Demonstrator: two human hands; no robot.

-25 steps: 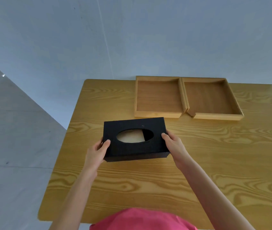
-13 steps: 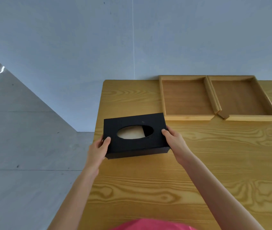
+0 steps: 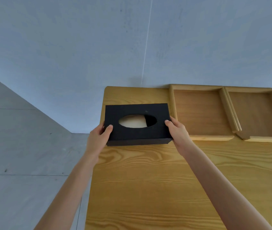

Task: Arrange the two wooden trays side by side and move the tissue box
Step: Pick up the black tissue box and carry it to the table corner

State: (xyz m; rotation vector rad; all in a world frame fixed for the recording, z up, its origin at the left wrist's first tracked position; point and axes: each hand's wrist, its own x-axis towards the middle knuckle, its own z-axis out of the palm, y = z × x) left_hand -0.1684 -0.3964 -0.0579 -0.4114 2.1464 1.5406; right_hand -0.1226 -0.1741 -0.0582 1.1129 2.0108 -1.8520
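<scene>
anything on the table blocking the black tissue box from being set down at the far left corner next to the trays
Nothing visible does. The black rectangular tissue box, gripped by the left hand and right hand, is over bare tabletop on the wooden table. The two wooden trays lie to its right.

The desk (image 3: 173, 180) is yellow-toned wood with strong grain, its far edge set against a grey wall. 2 shallow wooden trays lie at its far right: the left tray (image 3: 198, 113) and the right tray (image 3: 256, 113) sit side by side, adjoining walls touching.
</scene>
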